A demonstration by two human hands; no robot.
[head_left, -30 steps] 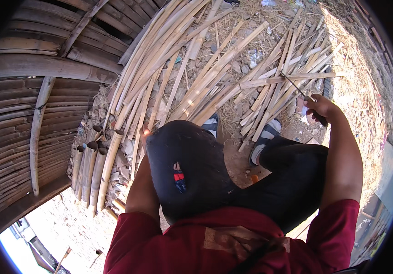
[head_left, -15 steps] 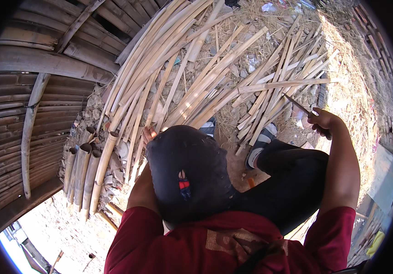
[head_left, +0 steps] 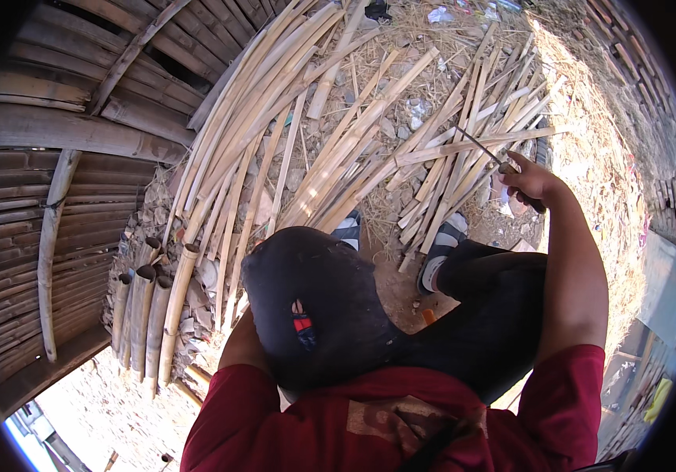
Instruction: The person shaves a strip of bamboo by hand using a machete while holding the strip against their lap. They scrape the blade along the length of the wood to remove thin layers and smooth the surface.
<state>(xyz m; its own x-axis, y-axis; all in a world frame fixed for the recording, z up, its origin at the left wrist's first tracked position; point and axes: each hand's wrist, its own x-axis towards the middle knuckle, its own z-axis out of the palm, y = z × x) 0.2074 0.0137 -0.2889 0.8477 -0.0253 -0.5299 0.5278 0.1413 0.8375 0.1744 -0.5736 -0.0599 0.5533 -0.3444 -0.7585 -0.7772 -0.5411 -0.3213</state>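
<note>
Slim-bladed knife (head_left: 480, 148), held in the right hand (head_left: 533, 182), pointed past its curled fingers (head_left: 514, 179) over bamboo strips (head_left: 431, 152), seemingly between strokes, the next needing aim, the left hand, behind the knee (head_left: 314, 275), unreadable to me.

Dirt ground (head_left: 401, 289): bamboo strips (head_left: 363, 134) piled, straw (head_left: 593, 149), rubble (head_left: 198, 296).

Maroon shirt (head_left: 275, 421), torn black trousers (head_left: 334, 291)

Harsh daylight here, ground (head_left: 110, 401) at lower left's totally blown out, bamboo wall (head_left: 94, 236) sits in shade, fisheye warps the edges into black corners.
</note>
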